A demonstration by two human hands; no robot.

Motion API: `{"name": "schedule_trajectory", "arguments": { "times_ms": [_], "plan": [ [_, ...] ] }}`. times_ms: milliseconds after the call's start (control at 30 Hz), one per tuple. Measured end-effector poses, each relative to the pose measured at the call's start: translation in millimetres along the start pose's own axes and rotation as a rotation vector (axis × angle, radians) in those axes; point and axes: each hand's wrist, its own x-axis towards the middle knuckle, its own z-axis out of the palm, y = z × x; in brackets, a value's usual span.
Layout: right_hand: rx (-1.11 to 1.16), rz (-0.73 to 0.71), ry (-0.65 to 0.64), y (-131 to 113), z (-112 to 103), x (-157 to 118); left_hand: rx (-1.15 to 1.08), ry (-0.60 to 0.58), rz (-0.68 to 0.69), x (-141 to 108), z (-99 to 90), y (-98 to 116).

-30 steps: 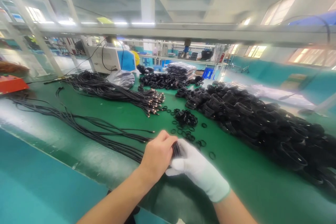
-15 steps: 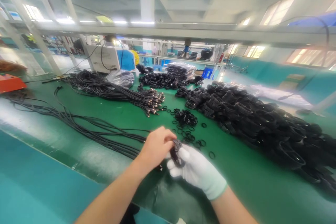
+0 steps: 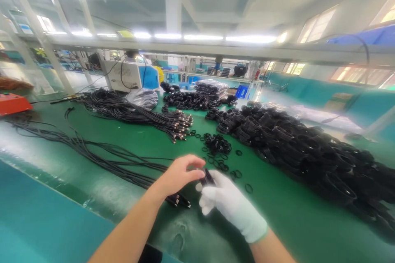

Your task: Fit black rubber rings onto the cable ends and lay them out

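Observation:
Gloved in white, my right hand [image 3: 230,203] is closed around a small black part [image 3: 207,178], perhaps a coiled cable; its full shape is hidden by the fingers. My bare left hand [image 3: 182,174] reaches over from the left, thumb and forefinger apart, their tips at the upper end of this part. Under my left wrist runs a loose bundle of black cables [image 3: 123,168], its metal-tipped ends showing just left of the glove. Small black rings [image 3: 217,144] lie in a pile beyond my hands, a few scattered to the right.
A large heap of black coiled items [image 3: 286,148] covers the right side. More black cables [image 3: 138,113] with metal ends lie at the back left, before a white and blue machine [image 3: 131,74]. An orange box [image 3: 14,103] sits at the far left of the green table [image 3: 296,222].
My left thumb and forefinger have spread apart and the hand has shifted slightly left. The cable ends by my left wrist show more. The view has tilted up a little.

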Motion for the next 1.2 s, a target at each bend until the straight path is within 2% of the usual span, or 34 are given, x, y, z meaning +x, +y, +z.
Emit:
{"name": "schedule_trajectory", "arguments": {
  "times_ms": [100, 200, 267, 367, 433, 500, 567, 633, 767, 867, 967, 1100, 1200],
  "plan": [
    [0.073, 0.017, -0.019, -5, -2, -4, -0.057, 0.104, -0.018, 2, -0.3, -6],
    [-0.092, -0.025, 0.073, -22, -13, -13, -0.03, 0.162, -0.043, 3, -3.7, -15],
    [-0.392, -0.092, 0.259, -38, -32, -22, 0.033, 0.175, -0.058, 4, -6.9, -21],
    [-0.854, -0.151, 0.712, -59, -75, -48, 0.15, 0.197, -0.096, 8, -11.9, -32],
    [-0.986, -0.133, 0.981, -68, -109, -74, 0.248, 0.2, -0.107, 12, -13.6, -38],
    [-1.056, -0.103, 1.164, -76, -142, -103, 0.352, 0.211, -0.12, 14, -12.8, -41],
    [-1.119, -0.068, 1.304, -83, -171, -128, 0.433, 0.237, -0.143, 14, -9.8, -40],
    [-1.166, -0.03, 1.39, -92, -198, -142, 0.477, 0.237, -0.163, 13, -6.0, -37],
    [-1.191, 0.057, 1.447, -108, -237, -144, 0.521, 0.139, -0.197, 13, -2.8, -37],
    [-1.168, 0.085, 1.433, -114, -246, -143, 0.543, 0.12, -0.232, 15, -4.4, -41],
    [-1.15, 0.027, 1.455, -122, -240, -154, 0.55, 0.086, -0.251, 16, -5.6, -42],
    [-1.116, -0.122, 1.603, -141, -217, -171, 0.56, 0.075, -0.194, 15, -4.9, -40],
    [-1.101, -0.232, 1.608, -145, -189, -161, 0.529, 0.078, -0.138, 16, -2.0, -38]
  ]
}}
